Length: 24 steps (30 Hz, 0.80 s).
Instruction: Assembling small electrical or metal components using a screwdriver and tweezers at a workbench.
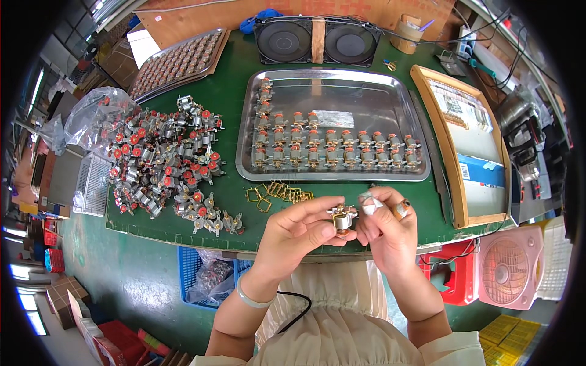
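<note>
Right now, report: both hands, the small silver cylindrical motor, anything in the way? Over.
Left hand: gripping motor. Right hand: close beside it, contact unclear. Brass-coloured angular metal frames lie beyond left hand, not blocking.

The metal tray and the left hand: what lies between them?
In the head view, a cluster of small brass-coloured frames lies on the green tabletop between the tray and the left hand.

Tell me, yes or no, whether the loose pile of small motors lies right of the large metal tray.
No, the pile of motors lies to the left of the metal tray.
</note>
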Tool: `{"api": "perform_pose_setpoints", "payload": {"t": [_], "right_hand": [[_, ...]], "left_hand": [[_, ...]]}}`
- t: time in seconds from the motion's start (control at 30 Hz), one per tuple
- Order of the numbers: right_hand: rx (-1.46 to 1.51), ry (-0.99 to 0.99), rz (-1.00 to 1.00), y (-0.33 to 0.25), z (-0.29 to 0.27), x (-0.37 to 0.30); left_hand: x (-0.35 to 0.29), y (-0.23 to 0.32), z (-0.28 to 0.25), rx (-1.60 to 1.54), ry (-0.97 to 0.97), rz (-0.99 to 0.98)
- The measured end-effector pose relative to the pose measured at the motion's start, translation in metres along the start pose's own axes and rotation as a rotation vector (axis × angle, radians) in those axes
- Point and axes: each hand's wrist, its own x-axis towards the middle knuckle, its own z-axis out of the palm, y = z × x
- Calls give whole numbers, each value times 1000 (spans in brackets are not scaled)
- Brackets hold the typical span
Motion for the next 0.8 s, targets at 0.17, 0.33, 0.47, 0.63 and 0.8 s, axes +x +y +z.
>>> {"api": "perform_pose_setpoints", "payload": {"t": [0.17, 0.33, 0.47, 0.63, 0.8], "right_hand": [[-267, 87, -99, -12, 0, 3], [-424, 66, -18, -22, -35, -1], [-168, -49, -186, -13, -13, -13], [-922, -255, -792, 2, -11, -10], [-1128, -175, -973, 9, -7, -10]], "left_hand": [[1, -1, -1, 59, 25, 43], [2, -2, -1, 8, 133, 89], [3, -1, 5, -186, 291, 93], [3, -2, 12, -309, 309, 98], [6, -6, 13, -319, 373, 117]]}}
